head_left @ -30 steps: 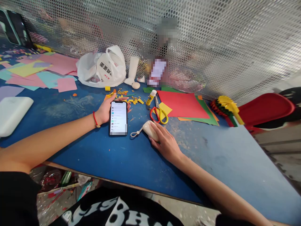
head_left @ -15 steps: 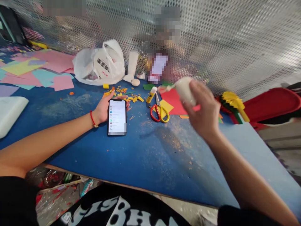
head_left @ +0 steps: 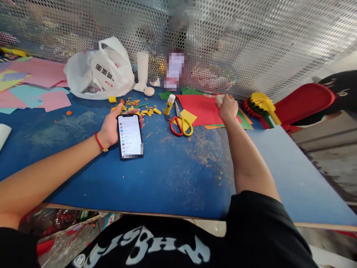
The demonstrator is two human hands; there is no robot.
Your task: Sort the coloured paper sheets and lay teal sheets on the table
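Since the earlier view, the right hand (head_left: 227, 108) has travelled forward across the table and now sits at its far side, above the red paper (head_left: 195, 108). It is closed in a narrow fist around a white oval object (head_left: 220, 99), mostly hidden by the fingers, with a thin pale tail (head_left: 209, 95) poking out to the left. Whether the object touches the paper, I cannot tell.

The left hand (head_left: 111, 128) is cupped around a phone (head_left: 129, 136), its screen lit with a list and partly blurred. The thumb runs along the phone's far edge, and the fingertips (head_left: 141, 120) wrap round the right side. A red string bracelet (head_left: 99, 143) circles the wrist.

Between the hands lie scissors (head_left: 181, 125) with red and yellow handles, resting on a yellow paper square (head_left: 188, 117) beside the red sheet. A glue stick (head_left: 169, 105) stands just left of them, and orange and yellow scraps (head_left: 134, 108) are scattered above the phone. Green paper (head_left: 244, 123) pokes out under the red sheet.

Farther back are a white plastic bag (head_left: 97, 70), a white tube (head_left: 142, 65) and a small egg shape (head_left: 149, 91), all against a perforated metal screen (head_left: 223, 37). Pink and teal sheets (head_left: 41, 91) cover the table's left end.
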